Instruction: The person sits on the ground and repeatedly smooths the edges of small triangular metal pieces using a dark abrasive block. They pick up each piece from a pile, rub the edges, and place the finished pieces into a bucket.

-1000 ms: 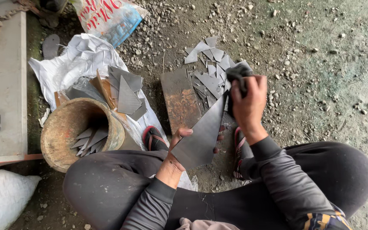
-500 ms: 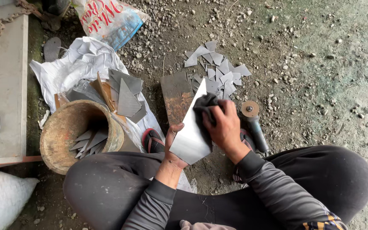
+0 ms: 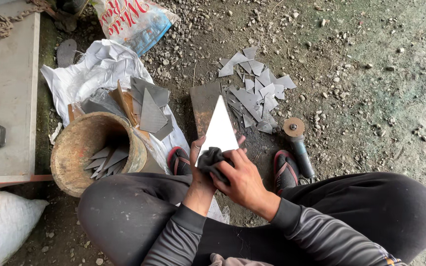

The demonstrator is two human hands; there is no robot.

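- Two hands meet low at centre. Our left hand (image 3: 199, 162) grips the base of a pale metal triangle (image 3: 219, 129), point up, held above a rusty flat plate (image 3: 204, 104); most of that hand is hidden behind the right one, only thumb and wrist show.
- Our right hand (image 3: 240, 178) is closed on a dark cloth (image 3: 212, 162) pressed against the triangle's lower edge; the cloth hides that edge.
- The triangle's face reads almost white, glare washing out any surface detail.
- An angle grinder (image 3: 298, 143) lies on the gravel just right of the plate, its handle partly behind a sandalled foot (image 3: 285, 170).
- A round basket (image 3: 82, 148) at left holds grey offcuts; how many, we cannot tell.
- Versus half a second ago: the triangle now faces the camera more squarely, and the right hand has dropped from its middle to its base.
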